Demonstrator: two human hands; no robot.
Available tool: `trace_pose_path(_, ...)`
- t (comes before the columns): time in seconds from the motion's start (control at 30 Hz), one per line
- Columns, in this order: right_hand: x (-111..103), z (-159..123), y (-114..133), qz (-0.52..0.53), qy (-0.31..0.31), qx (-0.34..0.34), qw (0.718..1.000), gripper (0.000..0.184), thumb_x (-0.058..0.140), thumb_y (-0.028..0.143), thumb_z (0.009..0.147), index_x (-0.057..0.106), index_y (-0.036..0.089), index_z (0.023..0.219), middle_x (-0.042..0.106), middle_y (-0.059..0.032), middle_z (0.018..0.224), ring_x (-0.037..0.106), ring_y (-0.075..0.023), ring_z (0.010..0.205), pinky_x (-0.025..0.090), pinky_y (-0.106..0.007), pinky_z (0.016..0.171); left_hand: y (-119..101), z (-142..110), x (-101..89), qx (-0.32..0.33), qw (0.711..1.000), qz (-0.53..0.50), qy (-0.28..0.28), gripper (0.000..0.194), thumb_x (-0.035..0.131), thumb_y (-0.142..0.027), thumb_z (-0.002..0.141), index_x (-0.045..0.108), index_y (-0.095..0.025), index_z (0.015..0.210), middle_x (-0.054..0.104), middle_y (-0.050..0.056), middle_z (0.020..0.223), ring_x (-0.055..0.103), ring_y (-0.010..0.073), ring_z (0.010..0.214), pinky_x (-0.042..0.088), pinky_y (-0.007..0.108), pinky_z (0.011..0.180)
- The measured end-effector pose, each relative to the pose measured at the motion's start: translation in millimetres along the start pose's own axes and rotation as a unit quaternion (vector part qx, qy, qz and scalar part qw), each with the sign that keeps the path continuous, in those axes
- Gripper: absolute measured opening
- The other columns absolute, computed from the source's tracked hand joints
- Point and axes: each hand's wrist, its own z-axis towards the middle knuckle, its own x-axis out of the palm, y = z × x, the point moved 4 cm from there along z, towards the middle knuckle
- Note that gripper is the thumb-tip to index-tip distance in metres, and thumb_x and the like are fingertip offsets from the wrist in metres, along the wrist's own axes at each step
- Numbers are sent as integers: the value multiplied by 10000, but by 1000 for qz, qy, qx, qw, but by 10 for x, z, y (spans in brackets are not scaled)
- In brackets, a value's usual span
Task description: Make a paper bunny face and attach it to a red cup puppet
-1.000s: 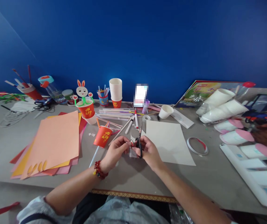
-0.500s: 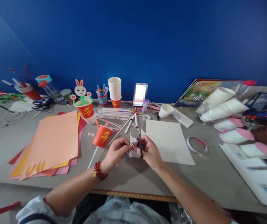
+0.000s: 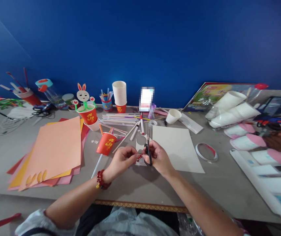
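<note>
Above the desk, my left hand (image 3: 123, 160) pinches a small red-and-white paper piece (image 3: 139, 157) between thumb and fingertips. My right hand (image 3: 160, 158) holds black-handled scissors (image 3: 148, 151), blades pointing away from me, while its thumb tip reaches the same small piece. The fingers partly cover that piece, so its exact shape is unclear. Beneath the hands lies a narrow white paper (image 3: 137, 146) with round cutouts. Left of my hands, a red paper cup (image 3: 106, 143) tilts on its side with a pale straw (image 3: 97, 166) coming from its base.
Coloured paper sheets (image 3: 54, 147) are stacked at left. A rabbit figure (image 3: 82, 95) stands in a red cup behind. Straws (image 3: 120, 119) and markers (image 3: 142, 126) lie ahead. A white sheet (image 3: 177, 150) and tape roll (image 3: 206, 152) sit at right, near another person's hand (image 3: 279, 140).
The small piece has turned between my fingertips, and my right thumb now meets it. The scissors stay in my right hand, tilted slightly differently. The view has shifted a little.
</note>
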Motion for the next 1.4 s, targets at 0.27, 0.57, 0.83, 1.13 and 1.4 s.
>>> trace_pose_path(0.27,-1,-7,58,5,-13,-2,1000,295,782,233,670,523,226,811,647,31,763,535,-112,616,399,-238,562,48,5,41,-37,998,-53,18,302,731,-426,817,624,-146,780,625,9,684,557,106,607,414,217,586)
trace_pose_path(0.57,59,-24,-20,57,44,56,996,385,813,408,711,504,208,822,552,59,696,452,-65,530,358,-194,470,7,10,-31,-26,984,-163,-59,290,770,-371,790,582,-152,763,628,-2,710,562,89,603,453,207,596)
trace_pose_path(0.83,158,-100,-202,36,154,119,980,491,713,630,763,464,215,846,573,50,596,483,-80,494,310,-153,381,-27,13,-140,2,963,-242,-114,263,800,-284,755,573,-153,734,656,31,949,603,95,701,514,227,665)
trace_pose_path(1.13,170,-113,-197,65,179,111,975,503,725,618,765,424,216,795,559,69,520,338,-41,394,240,-142,337,-59,30,-141,17,963,-260,-68,234,748,-253,815,537,-166,761,665,3,765,624,115,695,475,234,697)
trace_pose_path(1.4,168,-111,-208,69,183,121,973,499,728,613,764,427,216,791,559,69,513,328,-39,385,220,-145,340,-92,18,-139,4,963,-260,-63,251,756,-256,803,531,-168,737,662,1,753,633,124,698,475,245,707)
